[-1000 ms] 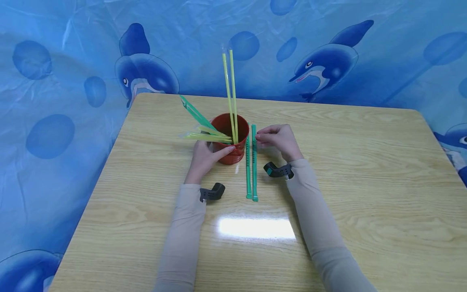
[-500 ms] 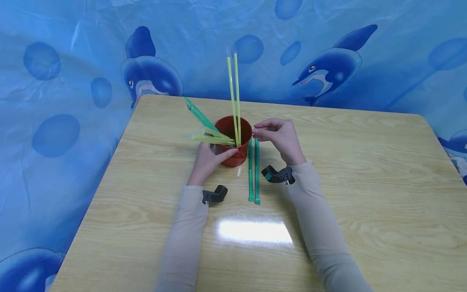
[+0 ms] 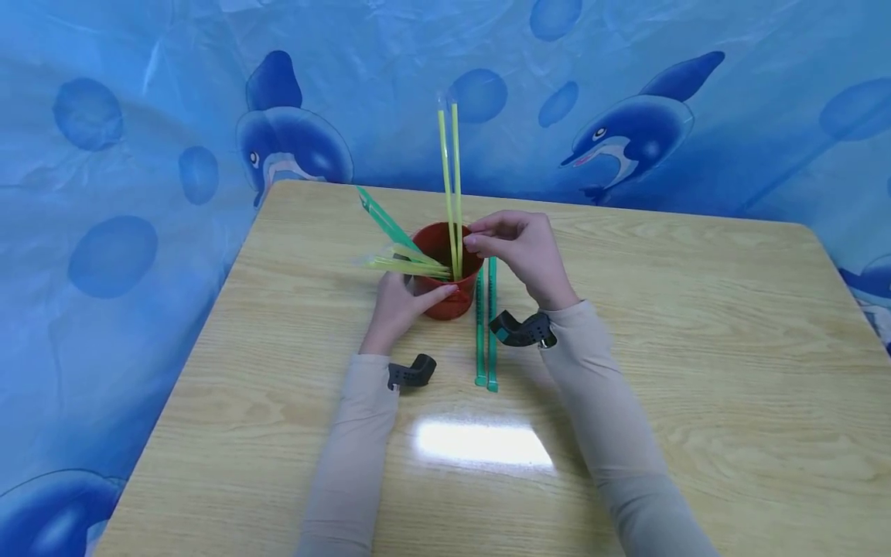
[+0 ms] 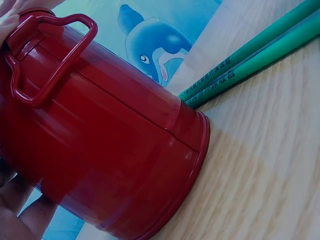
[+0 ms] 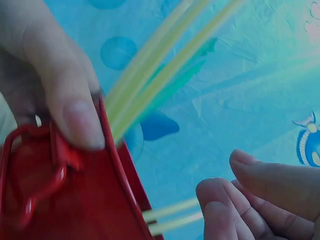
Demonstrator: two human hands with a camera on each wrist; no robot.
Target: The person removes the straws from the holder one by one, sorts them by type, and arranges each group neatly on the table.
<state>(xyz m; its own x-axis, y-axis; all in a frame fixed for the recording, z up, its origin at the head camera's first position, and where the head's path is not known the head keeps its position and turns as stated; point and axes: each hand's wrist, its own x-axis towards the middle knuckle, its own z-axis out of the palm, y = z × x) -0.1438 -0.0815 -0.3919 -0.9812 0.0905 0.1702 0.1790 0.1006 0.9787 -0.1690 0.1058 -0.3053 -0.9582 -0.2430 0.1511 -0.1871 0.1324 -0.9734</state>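
Note:
A red cup [image 3: 445, 298] with a handle [image 4: 45, 55] stands on the wooden table [image 3: 661, 333]. My left hand [image 3: 398, 303] grips its side, thumb [image 5: 75, 112] on the rim. Two yellow straws [image 3: 451, 178] stand upright in the cup; more yellow straws [image 3: 400, 264] and green straws [image 3: 381, 219] lean out to the left. My right hand [image 3: 520, 246] is raised beside the rim, and its fingertips [image 5: 220, 210] pinch the upright yellow straws. Two green straws [image 3: 486, 340] lie side by side on the table just right of the cup [image 4: 110, 150].
A blue dolphin-print curtain [image 3: 626, 116] hangs behind and to the left of the table. A bright glare patch [image 3: 483, 445] lies on the table near me. Black wrist cameras [image 3: 411, 371] sit on both sleeves.
My right hand rose from the far ends of the green straws on the table and moved left to the upright yellow straws. The left hand stayed on the cup.

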